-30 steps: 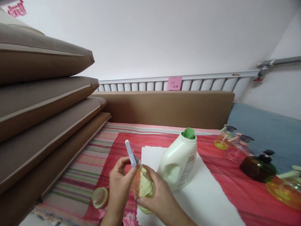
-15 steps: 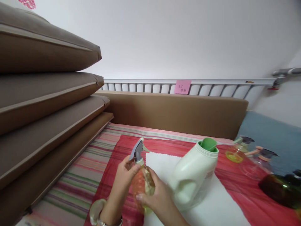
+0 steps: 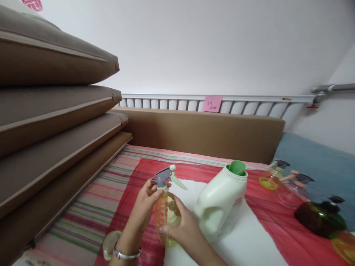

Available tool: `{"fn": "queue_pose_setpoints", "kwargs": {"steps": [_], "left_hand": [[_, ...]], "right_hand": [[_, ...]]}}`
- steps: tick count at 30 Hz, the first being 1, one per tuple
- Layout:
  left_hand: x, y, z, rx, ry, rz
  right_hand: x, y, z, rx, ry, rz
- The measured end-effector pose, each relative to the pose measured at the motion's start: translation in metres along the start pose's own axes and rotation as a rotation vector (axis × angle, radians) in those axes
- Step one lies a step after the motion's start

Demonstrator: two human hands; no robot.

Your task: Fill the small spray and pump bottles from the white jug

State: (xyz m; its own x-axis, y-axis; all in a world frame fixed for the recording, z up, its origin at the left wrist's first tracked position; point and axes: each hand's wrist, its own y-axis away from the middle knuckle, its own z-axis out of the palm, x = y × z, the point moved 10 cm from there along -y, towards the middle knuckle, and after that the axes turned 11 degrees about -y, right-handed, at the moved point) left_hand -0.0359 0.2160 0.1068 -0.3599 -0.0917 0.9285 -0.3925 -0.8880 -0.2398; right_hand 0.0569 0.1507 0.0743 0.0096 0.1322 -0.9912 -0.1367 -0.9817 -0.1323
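A clear spray bottle (image 3: 162,214) with yellowish liquid at its base stands nearly upright between my hands. Its grey spray head (image 3: 163,176) has a pale green nozzle and trigger, which point to the right. My left hand (image 3: 146,197) has its fingers closed around the collar and neck just below the head. Lower down, my right hand (image 3: 183,223) wraps the bottle's body from the right side, thumb across the front. Right of my hands, a large pale green jug (image 3: 222,203) with a handle stands on a white sheet (image 3: 249,236), a green cup (image 3: 237,167) in its mouth.
Several other bottles lie at the right, among them a yellow spray bottle (image 3: 270,179), a pink one (image 3: 291,192) and a dark green pump bottle (image 3: 318,218). Stacked brown cushions (image 3: 61,107) rise at the left. A brown padded board (image 3: 205,133) stands along the back.
The spray head has turned on the bottle's neck, so its nozzle and trigger now point further right. My hands keep hold of the bottle. The view has shifted slightly to the right.
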Motion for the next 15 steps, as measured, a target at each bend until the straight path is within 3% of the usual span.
{"fn": "queue_pose_setpoints", "kwargs": {"steps": [3, 7, 11, 15], "left_hand": [[0.005, 0.000, -0.004, 0.082, -0.015, 0.045], [-0.001, 0.002, -0.001, -0.017, -0.011, -0.040], [-0.005, 0.006, -0.007, 0.028, -0.037, -0.105], [0.002, 0.007, -0.015, 0.093, -0.122, -0.046]], "right_hand": [[-0.001, 0.000, -0.001, 0.002, 0.005, -0.001], [-0.008, 0.003, 0.008, -0.080, -0.086, -0.028], [-0.002, 0.001, 0.001, 0.000, -0.001, 0.012], [-0.001, 0.000, 0.002, 0.013, 0.060, 0.027]]}}
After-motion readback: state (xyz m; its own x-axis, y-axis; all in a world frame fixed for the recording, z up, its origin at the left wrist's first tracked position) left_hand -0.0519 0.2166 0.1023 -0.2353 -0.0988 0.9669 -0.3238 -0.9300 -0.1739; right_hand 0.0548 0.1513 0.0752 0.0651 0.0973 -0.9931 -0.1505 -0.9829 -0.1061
